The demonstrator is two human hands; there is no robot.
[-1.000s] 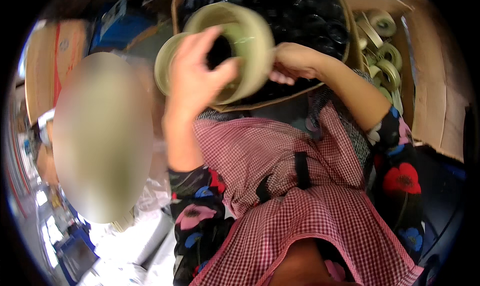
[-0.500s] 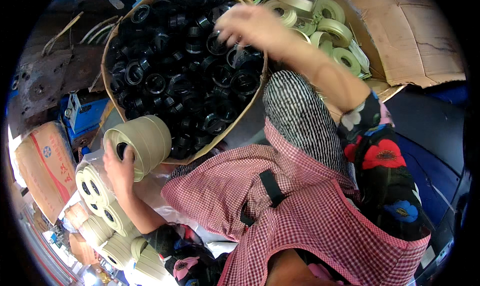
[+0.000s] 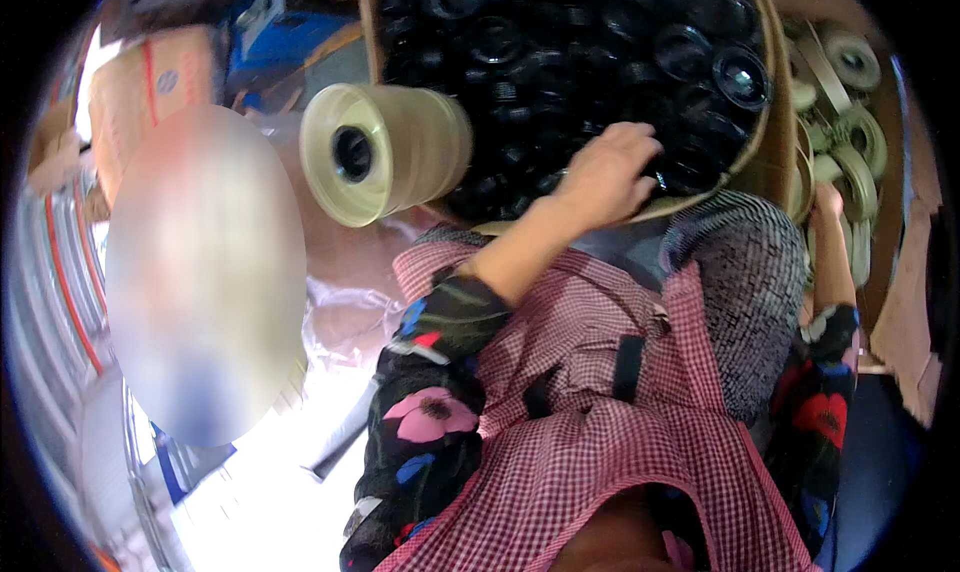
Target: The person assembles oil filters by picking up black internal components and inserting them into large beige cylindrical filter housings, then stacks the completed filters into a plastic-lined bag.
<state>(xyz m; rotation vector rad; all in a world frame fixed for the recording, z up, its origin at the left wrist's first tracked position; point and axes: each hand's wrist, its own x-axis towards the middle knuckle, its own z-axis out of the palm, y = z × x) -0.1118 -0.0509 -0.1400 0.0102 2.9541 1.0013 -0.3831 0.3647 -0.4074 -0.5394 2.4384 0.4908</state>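
My left hand (image 3: 608, 175) reaches over a carton packed with black plastic rings (image 3: 500, 40). Its fingers are spread above the rings near the rim, slightly blurred, holding nothing that I can see. A stack of cream plastic rings (image 3: 425, 150) with a black ring in its end lies by the carton's near left rim, with no hand on it. At the right, my right hand (image 3: 827, 202) is inside a second carton of cream rings. It looks closed on the edge of a cream ring (image 3: 802, 175); part of its fingers is hidden.
The black rings' carton has a raised cardboard rim (image 3: 772, 32). Clear plastic film (image 3: 350, 317) lies below the cream stack. A brown printed carton (image 3: 150, 82) and a blue metal part (image 3: 285, 32) stand at the back left. A blurred oval (image 3: 205, 272) hides part of the left side.
My left hand has let go of the cream stack and moved right over the black rings. My right hand has left the black rings for the cream rings' carton. The view has shifted left.
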